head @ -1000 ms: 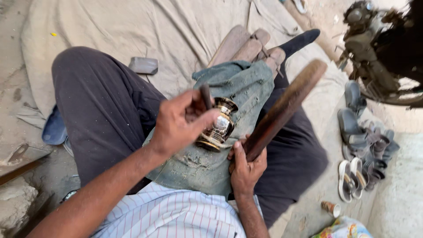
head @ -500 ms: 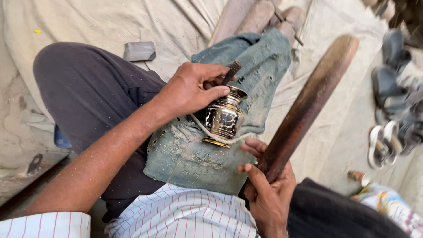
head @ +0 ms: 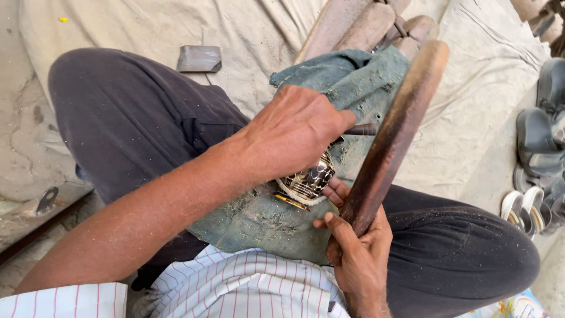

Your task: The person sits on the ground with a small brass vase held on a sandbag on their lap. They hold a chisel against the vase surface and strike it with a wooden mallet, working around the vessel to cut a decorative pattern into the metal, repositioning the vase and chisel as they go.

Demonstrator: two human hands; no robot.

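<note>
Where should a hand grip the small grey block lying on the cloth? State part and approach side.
Take the grey block across its two long edges, coming straight down from above. It lies flat on the cloth with open space all round, apart from the knee, and its shape is a low slab with straight sides.

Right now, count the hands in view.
2. The left hand lies over the engraved metal pot on the lap; the right hand holds the wooden club below it.

The small patterned brass-coloured metal vessel point(head: 307, 178) gleams glossy; the long brown wooden bat point(head: 393, 136) looks worn smooth; the grey-green cloth point(head: 347, 82) is matt, dusty.
</note>
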